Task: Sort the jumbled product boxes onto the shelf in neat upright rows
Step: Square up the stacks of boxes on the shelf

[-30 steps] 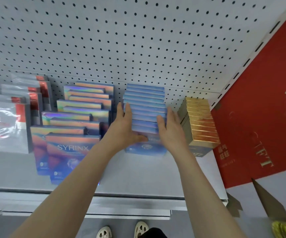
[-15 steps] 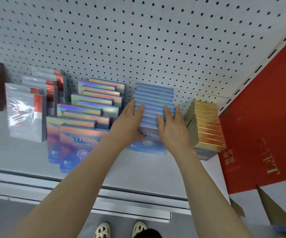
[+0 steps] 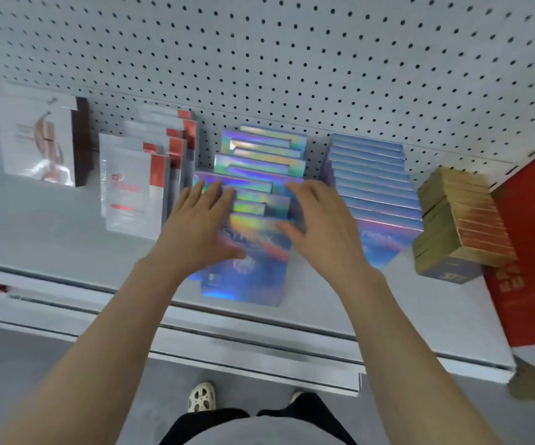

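Several holographic rainbow boxes (image 3: 259, 162) stand in uneven, staggered rows on the grey shelf (image 3: 51, 232), their front box (image 3: 247, 277) near the shelf edge. My left hand (image 3: 195, 226) lies with straight fingers on the left side of these boxes. My right hand (image 3: 320, 226) presses with spread fingers on their right side. To the right, a row of blue boxes (image 3: 375, 184) stands upright and even. A stack of gold boxes (image 3: 459, 220) sits further right.
White packets with red tabs (image 3: 137, 187) stand left of the holographic boxes, and a white and dark box (image 3: 44, 142) stands further left. A pegboard wall (image 3: 259, 59) backs the shelf. A red panel (image 3: 533, 252) lies at the right end.
Both hands have left the blue row and moved left onto the holographic boxes. The view has shifted left too.
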Motion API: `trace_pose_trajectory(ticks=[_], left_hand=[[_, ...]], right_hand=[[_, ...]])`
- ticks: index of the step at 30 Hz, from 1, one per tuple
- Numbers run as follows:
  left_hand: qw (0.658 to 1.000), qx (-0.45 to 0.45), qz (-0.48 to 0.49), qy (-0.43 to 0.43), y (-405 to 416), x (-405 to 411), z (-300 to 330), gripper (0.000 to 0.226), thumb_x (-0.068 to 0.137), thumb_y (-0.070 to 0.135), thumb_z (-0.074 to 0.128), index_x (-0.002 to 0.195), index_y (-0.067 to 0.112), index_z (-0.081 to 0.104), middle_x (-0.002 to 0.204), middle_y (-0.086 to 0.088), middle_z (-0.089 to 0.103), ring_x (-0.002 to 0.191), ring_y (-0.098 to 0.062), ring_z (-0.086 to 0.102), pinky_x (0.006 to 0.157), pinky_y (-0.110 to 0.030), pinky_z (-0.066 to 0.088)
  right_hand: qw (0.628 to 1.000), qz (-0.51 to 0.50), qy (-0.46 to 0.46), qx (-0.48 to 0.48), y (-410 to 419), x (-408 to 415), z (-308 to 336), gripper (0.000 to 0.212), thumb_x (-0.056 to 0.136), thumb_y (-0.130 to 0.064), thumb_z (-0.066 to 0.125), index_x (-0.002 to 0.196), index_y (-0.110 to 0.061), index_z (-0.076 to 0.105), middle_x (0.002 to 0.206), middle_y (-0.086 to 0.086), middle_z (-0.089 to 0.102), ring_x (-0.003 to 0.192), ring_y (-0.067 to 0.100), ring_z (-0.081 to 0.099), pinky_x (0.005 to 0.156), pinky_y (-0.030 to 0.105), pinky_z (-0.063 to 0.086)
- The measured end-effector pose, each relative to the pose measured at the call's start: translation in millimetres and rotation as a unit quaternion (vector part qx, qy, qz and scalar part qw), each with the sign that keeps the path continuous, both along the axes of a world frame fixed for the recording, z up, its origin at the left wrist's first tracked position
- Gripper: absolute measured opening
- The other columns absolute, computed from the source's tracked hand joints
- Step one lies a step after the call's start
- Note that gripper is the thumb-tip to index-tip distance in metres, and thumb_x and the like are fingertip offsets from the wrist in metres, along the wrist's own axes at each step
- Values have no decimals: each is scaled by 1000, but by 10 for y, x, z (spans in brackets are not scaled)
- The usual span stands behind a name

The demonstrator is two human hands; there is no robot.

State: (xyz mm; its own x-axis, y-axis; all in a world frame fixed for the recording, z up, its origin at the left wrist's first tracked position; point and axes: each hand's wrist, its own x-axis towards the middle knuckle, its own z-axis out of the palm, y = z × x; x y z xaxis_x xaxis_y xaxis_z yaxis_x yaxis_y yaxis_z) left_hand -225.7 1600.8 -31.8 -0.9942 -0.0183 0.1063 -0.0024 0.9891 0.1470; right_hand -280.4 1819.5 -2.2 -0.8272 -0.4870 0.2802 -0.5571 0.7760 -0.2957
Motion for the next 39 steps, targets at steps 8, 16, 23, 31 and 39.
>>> trace_pose_trajectory(ticks=[8, 16, 23, 31, 39], left_hand=[[995, -55, -88, -1, -295, -92, -77, 111, 56, 50, 80, 152, 31, 26, 157, -8, 22, 143, -28, 26, 105, -53, 34], [980, -27, -92, 173, -219, -335, -240, 84, 52, 23, 90, 127, 19, 52, 126, -18, 54, 117, -42, 50, 96, -55, 41], [970, 94, -35, 219, -226, -557, -302, 100, 57, 35, 88, 142, 20, 38, 138, -21, 41, 129, -40, 39, 110, -44, 32], [933, 346, 11, 95, -238, -660, -234, 128, 65, 27, 89, 155, 13, -1, 154, -9, 25, 136, -23, 38, 88, -25, 42], [928, 369, -8, 51, -365, -672, -10, 101, 76, 68, 61, 155, 35, 8, 160, 7, 15, 141, -1, 19, 108, -25, 23]], right_hand=[[984, -60, -41, 160, -589, 172, -330, 105, 61, -55, 83, 149, -28, 33, 132, 3, 58, 119, 30, 51, 90, 41, 36], [975, -138, 155, 80, -668, 75, -351, 81, 45, -40, 94, 115, -13, 64, 95, 5, 67, 87, 30, 62, 76, 38, 46], [976, -140, 125, 114, -723, -181, -389, 102, 61, -45, 89, 148, -19, 42, 148, 19, 42, 136, 41, 40, 111, 50, 33], [982, -67, -2, 175, -682, -422, -309, 102, 86, -66, 57, 158, -16, 6, 166, 11, 3, 154, 24, 5, 125, 39, 3], [986, -166, -7, 16, -70, -858, 123, 59, 99, -50, 46, 148, -16, 41, 154, 15, 37, 143, 31, 31, 115, 44, 29]])
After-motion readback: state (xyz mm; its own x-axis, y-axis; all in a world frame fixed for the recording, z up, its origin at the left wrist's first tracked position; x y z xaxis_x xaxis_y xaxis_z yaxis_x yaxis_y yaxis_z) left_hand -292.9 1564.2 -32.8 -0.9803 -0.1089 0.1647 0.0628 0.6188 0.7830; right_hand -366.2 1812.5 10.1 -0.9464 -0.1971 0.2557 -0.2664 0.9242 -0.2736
